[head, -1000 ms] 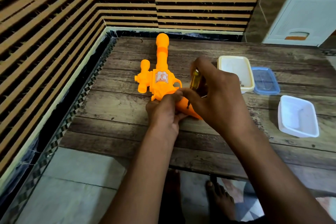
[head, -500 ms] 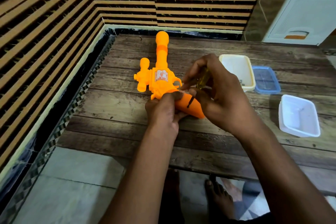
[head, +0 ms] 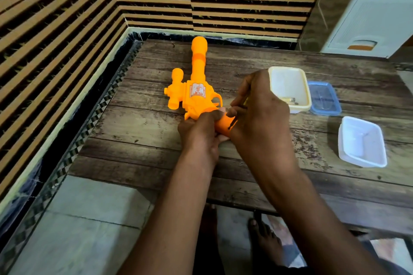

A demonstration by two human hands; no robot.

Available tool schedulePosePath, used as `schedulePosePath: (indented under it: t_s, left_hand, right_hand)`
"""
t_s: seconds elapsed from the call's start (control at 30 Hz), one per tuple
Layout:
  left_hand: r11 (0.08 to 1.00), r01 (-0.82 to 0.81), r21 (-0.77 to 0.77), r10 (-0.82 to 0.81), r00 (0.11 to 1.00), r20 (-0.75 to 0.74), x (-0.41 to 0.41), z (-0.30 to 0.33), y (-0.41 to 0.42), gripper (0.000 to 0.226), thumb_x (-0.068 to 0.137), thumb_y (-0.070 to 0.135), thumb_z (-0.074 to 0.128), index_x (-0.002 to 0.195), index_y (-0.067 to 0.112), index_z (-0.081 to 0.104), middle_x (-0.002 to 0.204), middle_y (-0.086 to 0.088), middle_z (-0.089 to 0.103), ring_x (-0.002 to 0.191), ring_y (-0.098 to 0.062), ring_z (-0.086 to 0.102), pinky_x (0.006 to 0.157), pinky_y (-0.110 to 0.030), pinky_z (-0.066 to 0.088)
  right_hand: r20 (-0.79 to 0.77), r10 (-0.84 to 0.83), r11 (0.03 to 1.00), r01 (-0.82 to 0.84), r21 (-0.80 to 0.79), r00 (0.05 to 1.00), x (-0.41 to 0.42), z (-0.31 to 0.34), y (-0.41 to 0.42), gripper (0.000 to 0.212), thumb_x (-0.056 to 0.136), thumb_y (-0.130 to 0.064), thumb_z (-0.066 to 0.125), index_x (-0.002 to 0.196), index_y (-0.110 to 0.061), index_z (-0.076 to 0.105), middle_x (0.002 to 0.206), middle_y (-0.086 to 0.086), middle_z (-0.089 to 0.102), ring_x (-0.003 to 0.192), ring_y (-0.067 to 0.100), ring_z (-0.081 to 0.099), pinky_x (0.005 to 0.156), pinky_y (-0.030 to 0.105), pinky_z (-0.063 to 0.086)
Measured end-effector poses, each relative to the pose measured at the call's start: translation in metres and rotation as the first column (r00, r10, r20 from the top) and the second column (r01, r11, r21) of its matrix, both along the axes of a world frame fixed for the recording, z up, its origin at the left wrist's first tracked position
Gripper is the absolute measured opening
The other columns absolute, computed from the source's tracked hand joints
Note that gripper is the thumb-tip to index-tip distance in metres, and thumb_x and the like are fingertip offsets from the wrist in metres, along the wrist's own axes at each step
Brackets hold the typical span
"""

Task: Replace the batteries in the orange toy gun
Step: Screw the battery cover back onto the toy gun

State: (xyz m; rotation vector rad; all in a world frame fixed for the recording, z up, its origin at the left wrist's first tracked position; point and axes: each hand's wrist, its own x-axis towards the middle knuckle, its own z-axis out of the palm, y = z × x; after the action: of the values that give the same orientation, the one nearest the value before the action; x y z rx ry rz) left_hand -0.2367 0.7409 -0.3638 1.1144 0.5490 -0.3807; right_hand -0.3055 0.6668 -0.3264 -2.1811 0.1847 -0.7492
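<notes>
Viewing from the head camera: orange toy gun (head: 196, 96) found lying flat on the wooden table (head: 138, 140), barrel pointed away toward the striped wall, grip end nearest the person. Left hand (head: 199, 134) noted curled round the grip, pinning it to the table. Right hand (head: 259, 116) noted clenched about a small screwdriver (head: 233, 121), dark tip set against the grip, handle mostly hidden in the fist. Judged to be the stage of working the battery cover screw; whether loosening or tightening could not be told. Cream tray (head: 306, 105) recorded just beyond the right hand, with what looked like batteries (head: 290, 100) inside; blue lid (head: 324, 98) beside it; white tray (head: 362, 140) well apart to the right. Recommended: tip kept square in the screw head, firm downward pressure, grip held steady against turning, freed screw placed in a tray.
</notes>
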Motion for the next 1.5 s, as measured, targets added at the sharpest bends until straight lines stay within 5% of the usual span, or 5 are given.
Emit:
schedulePosePath:
  t_s: [0.6,0.87,1.07,1.3,1.5]
  left_hand:
    - [0.999,0.037,0.013,-0.038,0.999,0.039,-0.001,0.002,0.000,0.043,0.075,-0.013,0.070,0.117,0.001,0.072,0.108,-0.020,0.078,0.100,-0.038,0.075,0.075,-0.065,0.061]
    - [1.000,0.002,0.023,-0.002,1.000,0.002,-0.001,-0.001,-0.001,0.036,0.080,-0.011,0.073,0.114,0.000,0.072,0.095,-0.014,0.078,0.075,-0.024,0.072,0.054,-0.033,0.058]
    - [0.999,0.033,0.006,-0.033,0.999,0.017,-0.001,0.000,0.000,0.031,0.079,-0.011,0.071,0.107,0.003,0.072,0.092,-0.012,0.077,0.080,-0.027,0.072,0.052,-0.038,0.060]
    - [0.995,0.099,-0.029,-0.097,0.993,0.066,-0.004,0.007,0.000,0.021,0.084,-0.011,0.065,0.087,0.010,0.069,0.059,0.000,0.073,0.052,-0.012,0.071,0.060,-0.039,0.061]
    - [0.998,0.058,0.020,-0.059,0.997,0.053,-0.002,0.004,0.000,0.031,0.083,-0.004,0.069,0.113,0.002,0.073,0.098,-0.018,0.079,0.086,-0.030,0.076,0.071,-0.058,0.064]
  right_hand:
    - [-0.073,0.337,0.940,-0.332,0.078,0.939,0.004,0.011,-0.034,0.025,0.088,-0.021,0.059,0.107,-0.021,0.042,0.085,-0.003,0.071,0.080,0.011,0.074,0.072,0.040,0.061]
    - [0.010,-0.033,0.999,0.033,-0.002,0.999,-0.001,-0.009,0.008,0.049,0.082,0.005,0.072,0.118,-0.014,0.045,0.086,0.004,0.064,0.073,0.032,0.069,0.056,0.051,0.056]
    - [-0.015,0.085,0.996,-0.085,0.007,0.996,0.001,0.007,-0.013,0.060,0.084,-0.008,0.061,0.130,-0.039,0.040,0.077,-0.013,0.061,0.070,0.006,0.068,0.057,0.023,0.052]
    - [-0.020,0.235,0.972,-0.235,0.027,0.972,0.005,0.005,-0.026,0.031,0.085,-0.010,0.061,0.114,-0.017,0.050,0.104,-0.007,0.066,0.093,0.015,0.070,0.078,0.046,0.057]
    - [-0.031,0.362,0.924,-0.353,0.149,0.932,0.002,0.010,-0.030,0.030,0.082,-0.034,0.054,0.107,-0.019,0.047,0.089,0.002,0.074,0.086,0.017,0.077,0.076,0.045,0.060]
